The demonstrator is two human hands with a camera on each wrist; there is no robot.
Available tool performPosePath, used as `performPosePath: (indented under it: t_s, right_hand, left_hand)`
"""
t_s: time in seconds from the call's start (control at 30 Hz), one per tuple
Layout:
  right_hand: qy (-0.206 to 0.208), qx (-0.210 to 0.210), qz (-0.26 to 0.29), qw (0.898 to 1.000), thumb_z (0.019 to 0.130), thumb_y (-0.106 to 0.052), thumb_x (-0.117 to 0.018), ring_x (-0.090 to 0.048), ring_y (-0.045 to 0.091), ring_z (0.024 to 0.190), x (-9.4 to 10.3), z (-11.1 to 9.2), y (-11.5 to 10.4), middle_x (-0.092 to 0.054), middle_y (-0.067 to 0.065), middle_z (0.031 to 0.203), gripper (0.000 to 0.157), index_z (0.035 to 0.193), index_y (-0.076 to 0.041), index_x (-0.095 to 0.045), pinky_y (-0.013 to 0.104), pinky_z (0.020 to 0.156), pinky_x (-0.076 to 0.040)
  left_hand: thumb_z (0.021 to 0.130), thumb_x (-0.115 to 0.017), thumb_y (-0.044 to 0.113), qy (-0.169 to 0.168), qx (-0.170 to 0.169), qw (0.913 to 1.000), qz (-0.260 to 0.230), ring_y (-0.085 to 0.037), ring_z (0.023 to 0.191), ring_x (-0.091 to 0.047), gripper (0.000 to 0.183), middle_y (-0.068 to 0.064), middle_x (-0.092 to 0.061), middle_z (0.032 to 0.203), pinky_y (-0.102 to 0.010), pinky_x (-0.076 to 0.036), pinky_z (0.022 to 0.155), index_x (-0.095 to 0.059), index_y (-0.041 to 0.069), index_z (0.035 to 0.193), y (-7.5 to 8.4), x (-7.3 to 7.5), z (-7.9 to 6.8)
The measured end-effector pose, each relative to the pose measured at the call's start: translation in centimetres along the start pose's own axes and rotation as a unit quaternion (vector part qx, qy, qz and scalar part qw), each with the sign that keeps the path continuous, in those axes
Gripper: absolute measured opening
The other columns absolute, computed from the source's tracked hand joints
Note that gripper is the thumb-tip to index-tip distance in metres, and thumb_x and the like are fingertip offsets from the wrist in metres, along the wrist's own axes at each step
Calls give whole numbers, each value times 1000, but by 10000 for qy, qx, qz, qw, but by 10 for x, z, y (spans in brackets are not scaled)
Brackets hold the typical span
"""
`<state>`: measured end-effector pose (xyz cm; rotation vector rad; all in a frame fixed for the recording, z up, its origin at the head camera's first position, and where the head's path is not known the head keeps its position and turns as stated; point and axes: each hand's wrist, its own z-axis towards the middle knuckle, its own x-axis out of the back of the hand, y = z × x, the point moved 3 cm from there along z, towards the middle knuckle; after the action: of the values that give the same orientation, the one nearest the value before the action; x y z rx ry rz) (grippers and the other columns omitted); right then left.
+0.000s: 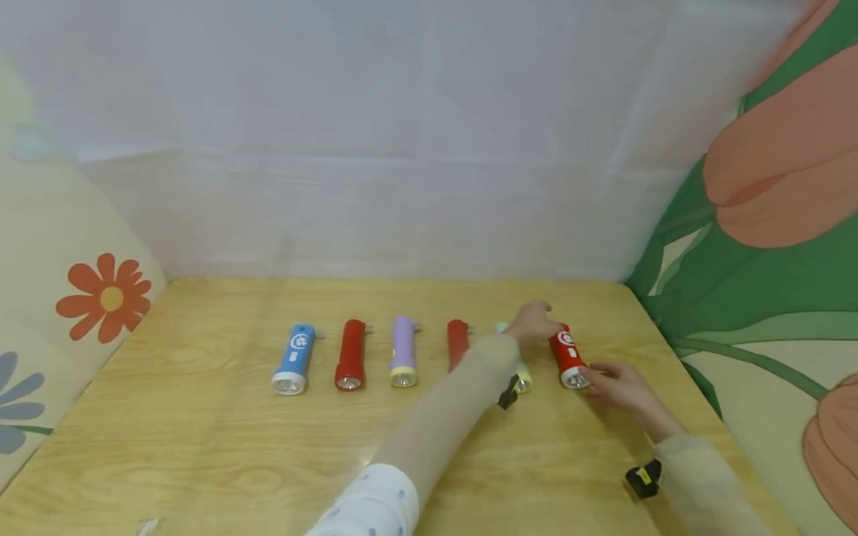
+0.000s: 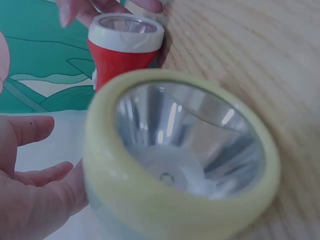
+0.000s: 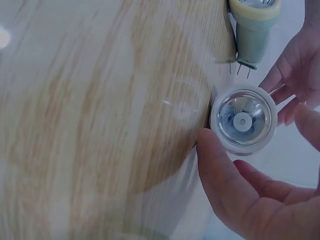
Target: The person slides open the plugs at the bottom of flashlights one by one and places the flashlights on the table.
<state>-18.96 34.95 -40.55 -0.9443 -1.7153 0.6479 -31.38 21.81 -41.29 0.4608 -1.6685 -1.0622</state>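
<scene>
A red flashlight with a white head [image 1: 568, 356] lies at the right end of a row on the wooden table. My left hand [image 1: 532, 322] reaches over to its back end, fingers loosely extended; contact there is unclear. At its lens end is my right hand [image 1: 620, 387], with the thumb [image 3: 215, 160] close against the white rim [image 3: 270, 102] and the fingers relaxed. Under my left forearm, a pale green flashlight with a yellow rim [image 2: 110, 175] is partly hidden in the head view; its prongs show in the right wrist view.
Further left lie a red flashlight [image 1: 457, 341] partly behind my forearm, a purple one [image 1: 404, 350], another red one [image 1: 351, 353] and a blue one [image 1: 298, 357]. Prongs jut from their back ends. A white cloth [image 1: 402, 186] hangs behind the table [image 1: 201, 447].
</scene>
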Motion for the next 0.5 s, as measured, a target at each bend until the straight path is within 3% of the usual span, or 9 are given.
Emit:
performPosePath:
  t_s: [0.13, 0.23, 0.37, 0.5]
  right_hand:
    - [1, 7, 46, 10000, 95, -28, -47, -61, 24, 85, 0, 0, 3, -51, 33, 110, 62, 126, 22, -29, 37, 73, -53]
    - [-15, 31, 62, 10000, 94, -27, -48, -61, 24, 85, -2, 1, 4, -52, 32, 108, 61, 126, 22, -30, 37, 73, -53]
    - [-65, 16, 182, 9998, 95, -26, -48, -60, 22, 84, -5, 4, 6, -53, 30, 107, 61, 126, 22, -29, 37, 73, -53]
    - [-19, 36, 227, 9997, 95, -26, -48, -59, 20, 83, -5, 8, 8, -54, 27, 106, 60, 125, 22, -30, 35, 72, -53]
  left_hand:
    - [76, -68, 24, -41, 97, 9999, 65, -16, 91, -57, 51, -9, -61, 110, -19, -45, 74, -55, 1, 119, 1, -7, 5]
    - [76, -68, 24, -26, 138, 9990, 414, -15, 89, -56, 48, -8, -62, 107, -18, -44, 73, -57, 1, 117, 3, -9, 5]
    - [78, -65, 24, -168, -16, 9905, 1365, -11, 70, -54, 27, -2, -62, 84, -16, -41, 58, -63, 4, 96, 8, -12, 6]
    - [77, -65, 24, -249, -220, 9786, 2032, -10, 56, -44, 17, 2, -48, 63, -17, -35, 47, -57, 10, 72, 12, -17, 9]
